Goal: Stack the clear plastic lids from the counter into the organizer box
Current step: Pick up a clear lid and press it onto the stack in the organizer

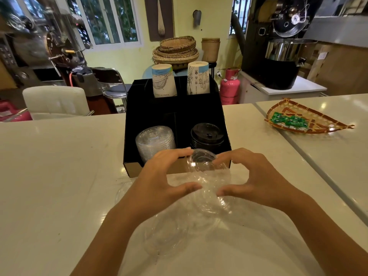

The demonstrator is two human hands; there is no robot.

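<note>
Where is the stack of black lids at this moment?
In the head view, the black lids sit in the front right compartment of the organizer box, beside the stacked clear lids on their left, just beyond the right hand.

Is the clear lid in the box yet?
No. Both hands hold the lid outside the box.

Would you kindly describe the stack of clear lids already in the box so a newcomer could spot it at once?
Start at the black organizer box in the middle of the white counter. Its front row has two compartments; the stack of clear lids leans in the left one. Its neighbour, the stack on the right, is black, while this one is see-through and ribbed.
</note>
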